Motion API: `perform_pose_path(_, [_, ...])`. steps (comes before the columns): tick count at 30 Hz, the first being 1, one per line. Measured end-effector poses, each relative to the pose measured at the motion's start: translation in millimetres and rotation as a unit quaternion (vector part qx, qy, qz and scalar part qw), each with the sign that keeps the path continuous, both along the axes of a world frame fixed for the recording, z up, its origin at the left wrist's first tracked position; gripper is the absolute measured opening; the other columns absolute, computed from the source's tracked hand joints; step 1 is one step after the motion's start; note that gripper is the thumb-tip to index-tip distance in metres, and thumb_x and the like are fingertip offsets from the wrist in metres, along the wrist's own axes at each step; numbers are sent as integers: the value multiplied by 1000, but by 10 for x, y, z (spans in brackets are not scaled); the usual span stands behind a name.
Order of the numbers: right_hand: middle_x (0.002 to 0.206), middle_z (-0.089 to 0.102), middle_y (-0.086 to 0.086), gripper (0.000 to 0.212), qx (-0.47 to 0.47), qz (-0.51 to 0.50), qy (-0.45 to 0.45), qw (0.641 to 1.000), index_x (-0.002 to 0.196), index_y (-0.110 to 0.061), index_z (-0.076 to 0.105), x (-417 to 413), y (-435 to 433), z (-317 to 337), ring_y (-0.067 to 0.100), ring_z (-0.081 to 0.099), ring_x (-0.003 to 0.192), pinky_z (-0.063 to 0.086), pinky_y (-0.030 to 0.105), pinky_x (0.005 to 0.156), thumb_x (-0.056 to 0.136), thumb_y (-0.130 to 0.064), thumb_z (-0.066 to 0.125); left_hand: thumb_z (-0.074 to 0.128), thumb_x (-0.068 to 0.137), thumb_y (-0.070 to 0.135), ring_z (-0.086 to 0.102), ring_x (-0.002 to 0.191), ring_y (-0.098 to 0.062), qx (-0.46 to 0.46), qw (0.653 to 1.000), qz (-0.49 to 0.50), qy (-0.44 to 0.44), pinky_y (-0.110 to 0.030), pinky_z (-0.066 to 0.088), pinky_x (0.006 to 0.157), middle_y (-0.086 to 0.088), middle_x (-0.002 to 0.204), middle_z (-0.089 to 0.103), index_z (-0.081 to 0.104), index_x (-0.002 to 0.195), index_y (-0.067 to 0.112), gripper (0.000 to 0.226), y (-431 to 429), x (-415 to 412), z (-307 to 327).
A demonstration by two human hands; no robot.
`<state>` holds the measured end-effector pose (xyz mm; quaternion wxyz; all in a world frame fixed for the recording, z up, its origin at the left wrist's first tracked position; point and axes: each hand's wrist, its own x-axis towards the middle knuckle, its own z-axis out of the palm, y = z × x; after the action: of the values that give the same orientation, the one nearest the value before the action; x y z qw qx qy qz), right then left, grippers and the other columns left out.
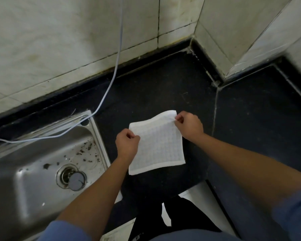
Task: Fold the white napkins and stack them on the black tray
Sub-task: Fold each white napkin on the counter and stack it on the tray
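The chief risk, as I judge it, is a crooked fold: the white napkin (156,146) is held by only its far edge, so its near corners are free and could swing or land out of line when the cloth is doubled over, leaving edges that do not meet. A loose pinch at either corner could also let the cloth slip, and on the left side it would not have far to go before reaching the steel sink (33,171), whose basin is speckled with dirt around the drain (71,178); a clean napkin dropped there would be soiled. The pale cable (115,66) trailing down the tiled wall and across the sink rim lies near enough to catch a sweeping left arm. No black tray can be told apart from the black worktop (163,87), so where the stack should go is unclear. The napkin is stretched between the two hands above the worktop, just right of the sink. The left hand (127,145), fingers curled, pinches its left edge near the far corner, and the right hand (189,126) pinches the far right corner. The cloth slopes down toward the person; whether its near edge touches the worktop I cannot tell.
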<state>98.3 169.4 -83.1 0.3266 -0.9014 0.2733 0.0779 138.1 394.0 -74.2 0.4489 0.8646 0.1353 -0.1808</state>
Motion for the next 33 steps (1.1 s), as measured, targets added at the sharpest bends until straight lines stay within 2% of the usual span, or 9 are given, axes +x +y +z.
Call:
perform_pose_path(5, [106,58,1,26,-69,63,13,996,116,-21,58,18,15,-14,18,58,92,50,33,75,90,-24,60,66,78,3,55,99,-19,100,992,-21,-68,-35,51,86,-5,114,51,58,99,19,27,152,174,-100])
perform_pose_path(9, [107,58,-4,22,-110,226,-27,968,111,-23,60,-322,166,88,14,56,97,49,30,78,91,-30,58,62,82,5,57,89,-21,161,957,-203,-134,-32,47,75,-7,97,59,65,94,12,14,299,-12,-99])
perform_pose_path(12, [110,57,-1,29,-142,381,91,909,111,-21,59,-636,299,-8,19,56,102,46,33,74,85,-33,59,58,86,13,58,85,-18,172,904,-378,-103,-31,48,73,-2,92,63,66,92,14,11,319,-340,-127])
perform_pose_path(14, [94,62,5,28,-192,426,114,877,96,-14,61,-778,363,-79,25,61,88,40,31,57,71,-25,68,56,88,20,56,93,-19,191,862,-461,-95,-33,49,78,-1,99,60,65,98,15,14,348,-530,-206])
perform_pose_path(17, [63,60,3,26,-215,422,104,875,69,-14,58,-862,344,-154,23,60,58,29,26,43,51,-18,76,63,81,34,53,93,-22,218,825,-505,-130,-37,50,73,-4,98,55,64,94,14,23,393,-729,-330])
perform_pose_path(20, [83,64,4,18,-183,397,70,897,88,-15,65,-886,230,-179,24,61,80,39,29,55,75,-26,63,69,73,43,51,87,-22,236,811,-510,-163,-36,50,67,-3,94,55,61,89,16,32,414,-798,-397])
perform_pose_path(26, [75,56,-6,23,-189,392,-18,900,71,-22,60,-1061,153,-175,14,56,68,33,24,45,76,-36,42,78,57,14,54,68,-20,244,766,-557,-209,-30,42,54,-2,76,54,57,67,15,23,400,-881,-378])
perform_pose_path(29, [70,55,-7,17,-187,414,3,891,69,-22,55,-1163,158,-201,15,56,65,33,24,44,71,-36,46,74,48,6,54,66,-20,237,764,-568,-192,-29,41,53,-2,72,55,54,68,15,30,453,-972,-373])
perform_pose_path(33, [81,62,-3,14,-153,448,70,878,81,-20,60,-1296,132,-190,19,60,80,43,30,54,70,-27,64,57,69,4,56,87,-26,215,782,-575,-106,-33,40,71,-7,90,59,57,84,12,17,566,-1030,-338])
